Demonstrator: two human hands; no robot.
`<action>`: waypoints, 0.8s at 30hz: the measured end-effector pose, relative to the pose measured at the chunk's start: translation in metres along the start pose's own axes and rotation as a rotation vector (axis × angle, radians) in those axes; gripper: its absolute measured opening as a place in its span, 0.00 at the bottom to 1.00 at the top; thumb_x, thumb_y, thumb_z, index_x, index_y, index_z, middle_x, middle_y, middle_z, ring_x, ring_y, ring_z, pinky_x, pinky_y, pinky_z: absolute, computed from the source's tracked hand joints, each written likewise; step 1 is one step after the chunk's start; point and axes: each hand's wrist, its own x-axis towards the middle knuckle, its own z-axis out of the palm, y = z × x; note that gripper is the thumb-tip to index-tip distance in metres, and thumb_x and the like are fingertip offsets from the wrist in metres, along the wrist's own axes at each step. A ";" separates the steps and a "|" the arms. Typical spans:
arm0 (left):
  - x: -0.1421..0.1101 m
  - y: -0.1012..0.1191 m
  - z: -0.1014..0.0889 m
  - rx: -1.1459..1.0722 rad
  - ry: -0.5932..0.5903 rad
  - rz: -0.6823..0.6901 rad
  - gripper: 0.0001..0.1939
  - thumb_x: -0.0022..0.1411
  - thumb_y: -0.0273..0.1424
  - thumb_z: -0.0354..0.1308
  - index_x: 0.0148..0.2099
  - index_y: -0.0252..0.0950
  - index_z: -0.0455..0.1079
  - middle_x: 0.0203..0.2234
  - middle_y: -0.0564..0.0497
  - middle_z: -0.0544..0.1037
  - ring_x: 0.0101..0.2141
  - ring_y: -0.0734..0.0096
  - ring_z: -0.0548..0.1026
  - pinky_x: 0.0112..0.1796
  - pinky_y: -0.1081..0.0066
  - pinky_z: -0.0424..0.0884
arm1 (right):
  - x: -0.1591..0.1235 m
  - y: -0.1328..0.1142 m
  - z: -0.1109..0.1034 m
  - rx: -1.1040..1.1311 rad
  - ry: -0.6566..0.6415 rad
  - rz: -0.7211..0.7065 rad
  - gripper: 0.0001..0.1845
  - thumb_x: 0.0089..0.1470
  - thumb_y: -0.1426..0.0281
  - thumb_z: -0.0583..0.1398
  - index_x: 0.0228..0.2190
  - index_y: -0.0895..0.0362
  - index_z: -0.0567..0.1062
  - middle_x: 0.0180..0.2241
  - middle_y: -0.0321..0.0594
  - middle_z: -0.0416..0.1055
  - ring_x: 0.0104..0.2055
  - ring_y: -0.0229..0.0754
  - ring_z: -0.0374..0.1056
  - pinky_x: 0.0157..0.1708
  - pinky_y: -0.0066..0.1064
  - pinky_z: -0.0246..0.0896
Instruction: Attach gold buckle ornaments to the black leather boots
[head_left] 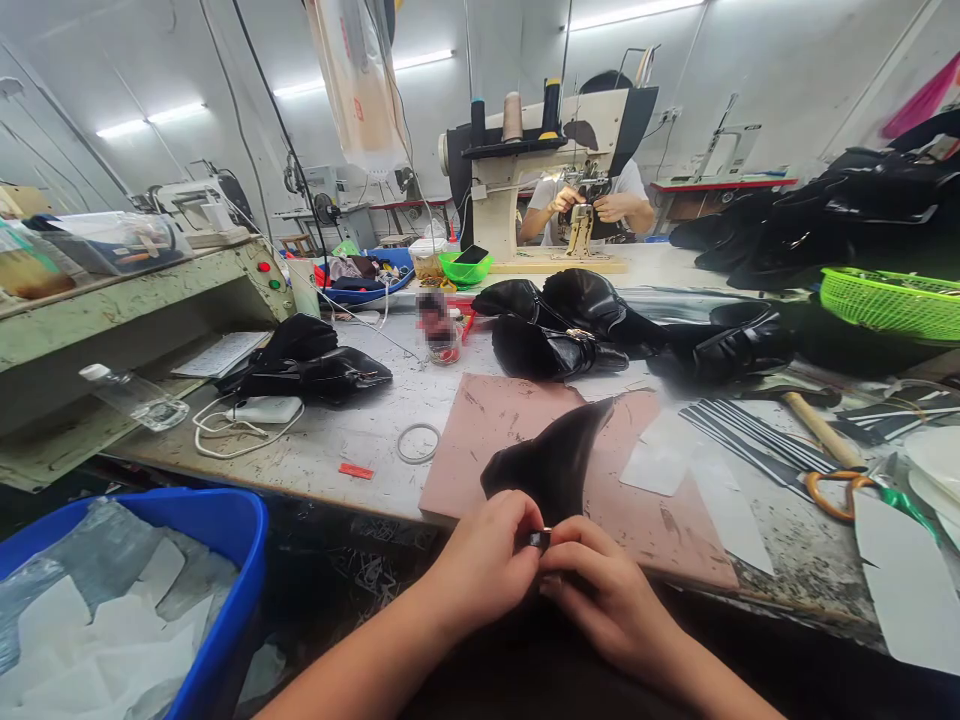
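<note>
My left hand (pixel 487 548) and my right hand (pixel 604 590) meet at the near edge of the pink board. Both are closed, fingertips pinching a small black piece with a shiny metal edge (pixel 538 538); its exact kind is too small to make out. Just beyond my fingers a black leather shoe-upper piece (pixel 551 455) lies on the pink board (pixel 480 420), its pointed end to the far right. My hands cover its near end, so I cannot tell whether the small piece is joined to it.
Black leather uppers (pixel 540 350) lie behind the board. To the right are white pieces (pixel 660 455), orange-handled scissors (pixel 836 490) and a hammer (pixel 825 430). A blue bin (pixel 259 530) stands at left, near a bottle (pixel 142 395). Another person works behind the sewing machine (pixel 495 210).
</note>
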 end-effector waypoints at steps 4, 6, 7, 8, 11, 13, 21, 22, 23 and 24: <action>0.001 -0.003 -0.004 -0.047 -0.057 0.043 0.10 0.48 0.20 0.49 0.34 0.37 0.63 0.29 0.54 0.67 0.32 0.70 0.66 0.32 0.71 0.61 | 0.001 -0.002 -0.001 0.052 -0.029 0.122 0.07 0.55 0.72 0.54 0.29 0.55 0.72 0.32 0.41 0.65 0.34 0.40 0.66 0.33 0.31 0.65; 0.001 -0.006 -0.007 -0.177 -0.133 0.034 0.12 0.47 0.20 0.49 0.35 0.37 0.63 0.30 0.54 0.68 0.33 0.70 0.66 0.34 0.71 0.62 | 0.002 -0.002 -0.001 0.052 -0.016 0.181 0.07 0.54 0.70 0.56 0.27 0.55 0.72 0.32 0.40 0.64 0.34 0.40 0.65 0.33 0.31 0.64; 0.002 -0.007 -0.008 -0.244 -0.159 0.023 0.13 0.46 0.20 0.48 0.36 0.37 0.63 0.30 0.54 0.68 0.33 0.70 0.66 0.35 0.70 0.62 | 0.003 -0.001 0.000 0.058 -0.008 0.211 0.07 0.54 0.70 0.56 0.26 0.55 0.73 0.31 0.39 0.64 0.34 0.40 0.65 0.33 0.32 0.63; 0.002 -0.008 -0.008 -0.303 -0.173 0.009 0.13 0.46 0.20 0.48 0.36 0.37 0.63 0.30 0.54 0.68 0.34 0.70 0.66 0.35 0.70 0.63 | 0.004 -0.001 0.000 0.068 0.003 0.242 0.07 0.53 0.69 0.57 0.24 0.55 0.73 0.31 0.39 0.64 0.33 0.40 0.65 0.33 0.32 0.63; 0.004 -0.011 -0.008 -0.412 -0.169 -0.032 0.13 0.45 0.20 0.48 0.35 0.36 0.62 0.29 0.54 0.67 0.33 0.70 0.66 0.35 0.69 0.62 | 0.008 -0.002 0.000 0.107 0.020 0.332 0.09 0.50 0.67 0.59 0.21 0.56 0.72 0.30 0.39 0.64 0.34 0.41 0.64 0.35 0.34 0.62; 0.005 -0.011 -0.008 -0.458 -0.163 -0.057 0.12 0.45 0.20 0.49 0.35 0.36 0.62 0.29 0.54 0.66 0.32 0.70 0.65 0.34 0.69 0.62 | 0.011 -0.004 0.000 0.118 0.021 0.392 0.10 0.49 0.66 0.60 0.20 0.56 0.72 0.31 0.40 0.63 0.36 0.43 0.64 0.37 0.37 0.61; 0.004 -0.009 -0.008 -0.373 -0.139 0.009 0.10 0.47 0.22 0.53 0.35 0.36 0.61 0.31 0.53 0.66 0.35 0.70 0.65 0.38 0.68 0.63 | 0.013 -0.003 0.003 0.042 0.011 0.470 0.10 0.44 0.72 0.60 0.16 0.56 0.65 0.41 0.43 0.65 0.47 0.50 0.60 0.47 0.47 0.54; 0.004 -0.010 -0.008 -0.335 -0.122 0.032 0.09 0.48 0.23 0.53 0.35 0.36 0.62 0.32 0.53 0.67 0.36 0.69 0.65 0.39 0.68 0.63 | 0.013 -0.002 0.003 0.029 0.033 0.455 0.09 0.43 0.72 0.60 0.18 0.56 0.64 0.40 0.43 0.65 0.45 0.49 0.61 0.46 0.46 0.55; 0.003 -0.010 -0.008 -0.310 -0.112 0.051 0.09 0.49 0.23 0.53 0.35 0.37 0.62 0.32 0.53 0.67 0.36 0.69 0.65 0.39 0.68 0.64 | 0.012 -0.001 0.003 0.019 0.056 0.437 0.08 0.43 0.73 0.60 0.20 0.55 0.63 0.39 0.42 0.66 0.43 0.48 0.62 0.43 0.45 0.57; 0.003 -0.010 -0.007 -0.295 -0.106 0.065 0.09 0.49 0.22 0.52 0.35 0.37 0.62 0.32 0.53 0.68 0.36 0.69 0.66 0.39 0.68 0.64 | 0.012 0.000 0.003 0.010 0.070 0.418 0.07 0.43 0.74 0.60 0.23 0.55 0.64 0.38 0.41 0.66 0.40 0.47 0.63 0.41 0.43 0.58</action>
